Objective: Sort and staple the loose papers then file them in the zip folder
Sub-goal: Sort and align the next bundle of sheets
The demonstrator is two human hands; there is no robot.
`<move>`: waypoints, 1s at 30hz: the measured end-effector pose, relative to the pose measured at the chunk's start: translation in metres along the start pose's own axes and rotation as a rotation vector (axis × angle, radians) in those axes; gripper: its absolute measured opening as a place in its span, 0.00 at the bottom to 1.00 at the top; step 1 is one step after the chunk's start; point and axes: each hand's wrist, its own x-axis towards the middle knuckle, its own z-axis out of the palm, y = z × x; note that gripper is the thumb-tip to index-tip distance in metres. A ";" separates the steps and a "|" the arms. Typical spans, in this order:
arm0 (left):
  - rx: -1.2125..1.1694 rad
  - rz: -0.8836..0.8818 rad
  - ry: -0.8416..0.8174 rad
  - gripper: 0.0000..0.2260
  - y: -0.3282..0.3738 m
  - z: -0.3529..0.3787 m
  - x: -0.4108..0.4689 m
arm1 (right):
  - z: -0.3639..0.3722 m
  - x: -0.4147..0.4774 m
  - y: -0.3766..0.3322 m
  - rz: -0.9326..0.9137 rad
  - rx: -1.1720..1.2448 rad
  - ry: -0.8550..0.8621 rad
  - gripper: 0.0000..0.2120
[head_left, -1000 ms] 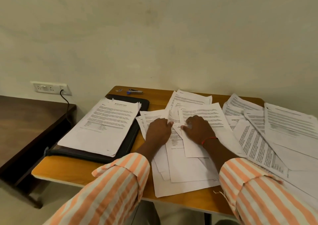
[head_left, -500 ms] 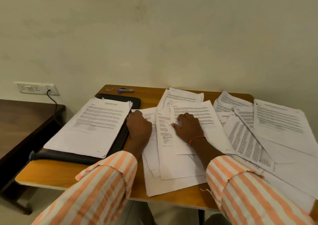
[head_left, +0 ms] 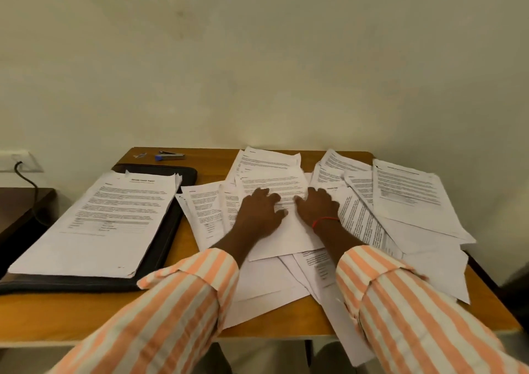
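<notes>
Wooden desk (head_left: 210, 171) is carrying scattered papers (head_left: 406, 190); mid-frame, left hand (head_left: 257, 213) and right hand (head_left: 317, 207) are pressing them, fingers spread.

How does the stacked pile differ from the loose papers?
The stacked pile is squared neatly; the loose papers fan out at many angles. The stacked pile sits on the black folder; the loose papers lie on the table. Left hand and right hand rest on the loose papers, not the pile. Both are white printed sheets.
</notes>
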 end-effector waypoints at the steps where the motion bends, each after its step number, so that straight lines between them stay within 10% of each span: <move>1: 0.007 -0.034 0.008 0.24 0.002 0.008 0.002 | 0.002 -0.002 0.000 -0.030 0.008 -0.039 0.26; 6: 0.110 -0.237 0.011 0.31 0.005 0.013 0.008 | -0.023 0.002 0.012 -0.181 0.167 0.072 0.22; 12: -0.040 -0.147 0.088 0.20 0.003 0.012 0.005 | -0.036 0.021 0.079 0.364 -0.034 0.039 0.33; 21: -0.309 -0.188 0.126 0.18 0.015 0.012 0.016 | -0.011 -0.001 -0.007 -0.006 0.213 0.121 0.16; 30: -0.452 -0.123 0.170 0.08 0.016 0.021 0.024 | -0.009 0.000 0.039 0.249 0.014 0.062 0.27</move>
